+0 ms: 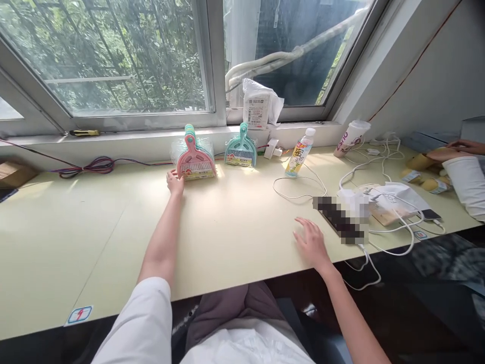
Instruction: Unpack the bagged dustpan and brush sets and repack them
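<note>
My left hand (175,183) reaches far forward to a pink mini dustpan and brush set (194,163). Its fingers are bent round the lower left edge of the set, partly hidden by it. Behind the pink one stand more dustpans in green, stacked in clear plastic wrap. A separate teal dustpan and brush set (240,150) leans by the window ledge, to the right of that stack. My right hand (311,241) hovers over or rests on the table near its front edge, fingers apart and holding nothing. A blurred dark device (337,220) lies just right of it.
Past the teal set stand a drink bottle (300,152) and a white cup (352,138). White cables (394,253) loop over the right side and hang off the front edge. A co-worker's sleeve (467,184) and hands are at far right. A cable bundle (89,167) lies back left.
</note>
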A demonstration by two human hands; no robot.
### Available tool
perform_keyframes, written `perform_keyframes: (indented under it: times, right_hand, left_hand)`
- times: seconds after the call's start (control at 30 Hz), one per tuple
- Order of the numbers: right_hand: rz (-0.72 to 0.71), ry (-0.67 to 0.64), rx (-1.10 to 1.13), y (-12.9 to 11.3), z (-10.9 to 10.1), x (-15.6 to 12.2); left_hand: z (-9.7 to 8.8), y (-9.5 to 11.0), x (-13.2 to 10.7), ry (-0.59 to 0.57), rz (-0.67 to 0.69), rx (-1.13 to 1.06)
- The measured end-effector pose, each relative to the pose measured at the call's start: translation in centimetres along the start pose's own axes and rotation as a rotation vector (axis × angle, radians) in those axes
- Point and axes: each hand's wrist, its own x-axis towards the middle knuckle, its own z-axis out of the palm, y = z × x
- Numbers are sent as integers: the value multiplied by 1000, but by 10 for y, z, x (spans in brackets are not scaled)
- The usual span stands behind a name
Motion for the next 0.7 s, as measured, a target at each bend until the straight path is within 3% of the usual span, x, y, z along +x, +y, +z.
perform_keyframes:
  times: [0.07, 0.17, 0.23, 0.33, 0.47, 0.7]
  right_hand:
    - [-153, -87, 26, -21, 13, 44]
    - [-303, -261, -4, -57, 52, 126]
    - [-274, -383, -51, -75, 86, 180]
    - [-104, -488, -79, -86, 132, 242]
    - [31, -417, -66, -79, 168, 284]
    - [78, -311, -16, -56, 193, 314]
  left_hand:
    - [2, -4, 2, 80, -143, -104]
    - [1, -11, -5, 97, -202, -240]
    - [-1, -16, -12, 64, -189, -328]
    - [-4, -22, -20, 32, -147, -371]
    - [-4, -25, -20, 11, -129, -301]
    - [-1, -21, -13, -8, -186, -188]
